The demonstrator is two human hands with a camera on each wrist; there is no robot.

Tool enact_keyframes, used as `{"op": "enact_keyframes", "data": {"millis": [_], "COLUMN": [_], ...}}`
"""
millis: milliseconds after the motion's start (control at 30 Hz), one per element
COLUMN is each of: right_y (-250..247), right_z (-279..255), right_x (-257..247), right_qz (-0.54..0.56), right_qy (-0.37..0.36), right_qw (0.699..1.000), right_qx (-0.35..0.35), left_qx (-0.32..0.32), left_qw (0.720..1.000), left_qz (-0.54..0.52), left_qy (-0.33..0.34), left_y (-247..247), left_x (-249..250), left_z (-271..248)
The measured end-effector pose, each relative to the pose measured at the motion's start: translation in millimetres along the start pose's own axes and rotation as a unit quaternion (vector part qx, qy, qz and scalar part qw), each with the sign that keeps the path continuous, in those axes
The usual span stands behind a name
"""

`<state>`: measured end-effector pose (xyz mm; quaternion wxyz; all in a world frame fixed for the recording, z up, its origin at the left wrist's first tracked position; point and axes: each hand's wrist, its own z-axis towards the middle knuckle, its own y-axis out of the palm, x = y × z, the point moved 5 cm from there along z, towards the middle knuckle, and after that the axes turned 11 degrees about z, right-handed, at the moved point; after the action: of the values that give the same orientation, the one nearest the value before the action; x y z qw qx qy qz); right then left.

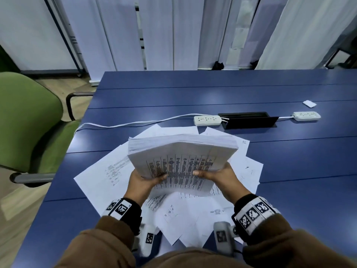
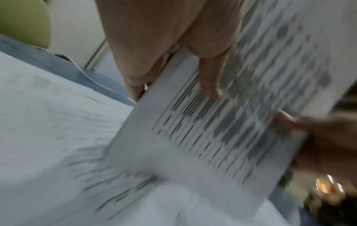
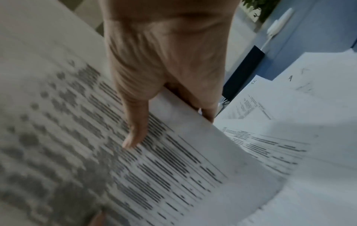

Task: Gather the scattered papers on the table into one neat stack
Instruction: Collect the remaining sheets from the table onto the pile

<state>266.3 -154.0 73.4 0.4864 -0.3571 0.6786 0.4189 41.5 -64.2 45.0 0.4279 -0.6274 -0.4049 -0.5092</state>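
A thick stack of printed papers (image 1: 181,161) is held tilted above the blue table (image 1: 289,151), its top sheet covered in dark table rows. My left hand (image 1: 144,182) grips its left side, thumb on top and fingers underneath. My right hand (image 1: 220,176) grips the right side the same way. In the left wrist view the left hand's thumb (image 2: 209,82) presses the stack (image 2: 203,137); in the right wrist view the right hand's thumb (image 3: 135,130) lies on the stack (image 3: 96,152). Loose sheets (image 1: 108,176) lie fanned out on the table beneath.
Two white power strips (image 1: 207,120) (image 1: 306,116) and a black cable box (image 1: 249,119) sit beyond the papers, a white cable (image 1: 135,122) running left. A small white object (image 1: 309,103) lies far right. A green chair (image 1: 29,122) stands at the table's left.
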Motion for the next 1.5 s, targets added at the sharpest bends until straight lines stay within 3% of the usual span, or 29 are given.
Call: {"op": "enact_keyframes", "data": {"millis": [133, 333, 433, 467, 533, 600, 633, 767, 867, 1000, 1067, 1167, 1233, 1400, 1500], "right_y": [-2, 16, -11, -30, -72, -100, -106, -106, -104, -106, -104, -101, -93, -76, -62], "right_z": [14, 43, 49, 50, 41, 27, 21, 23, 29, 25, 28, 34, 35, 40, 34], "right_x": [22, 1, 17, 31, 58, 77, 83, 99, 105, 100, 104, 109, 109, 118, 113], "right_qz": [-0.021, 0.006, -0.030, -0.090, -0.282, -0.416, -0.453, -0.501, -0.483, -0.442, -0.416, -0.298, -0.239, -0.191, -0.111], "right_qy": [0.043, 0.045, 0.064, 0.084, 0.153, 0.207, 0.217, 0.238, 0.269, 0.309, 0.304, 0.268, 0.257, 0.227, 0.223], "right_qw": [0.999, 0.999, 0.994, 0.984, 0.921, 0.848, 0.826, 0.795, 0.800, 0.794, 0.815, 0.879, 0.906, 0.933, 0.947], "right_qx": [0.004, -0.004, 0.081, 0.131, 0.222, 0.256, 0.256, 0.246, 0.233, 0.278, 0.267, 0.257, 0.237, 0.204, 0.203], "left_qx": [0.000, 0.074, 0.120, 0.131, 0.142, 0.135, 0.130, 0.110, 0.091, 0.084, 0.082, 0.077, 0.074, 0.063, 0.078], "left_qw": [0.996, 0.993, 0.985, 0.980, 0.970, 0.954, 0.944, 0.924, 0.929, 0.939, 0.943, 0.948, 0.950, 0.957, 0.958], "left_qz": [0.081, 0.043, 0.021, 0.021, 0.035, 0.055, 0.072, 0.116, 0.099, 0.061, 0.052, 0.053, 0.053, 0.019, 0.004], "left_qy": [-0.033, -0.078, -0.126, -0.147, -0.196, -0.260, -0.293, -0.346, -0.345, -0.329, -0.318, -0.305, -0.299, -0.282, -0.278], "left_y": [2, -35, -65, -75, -92, -104, -108, -122, -125, -124, -124, -127, -130, -122, -129], "left_x": [-28, -23, -48, -62, -91, -125, -140, -183, -195, -201, -200, -215, -221, -195, -221], "left_z": [-3, 3, -7, -12, -23, -32, -35, -36, -36, -40, -41, -41, -40, -43, -39]}}
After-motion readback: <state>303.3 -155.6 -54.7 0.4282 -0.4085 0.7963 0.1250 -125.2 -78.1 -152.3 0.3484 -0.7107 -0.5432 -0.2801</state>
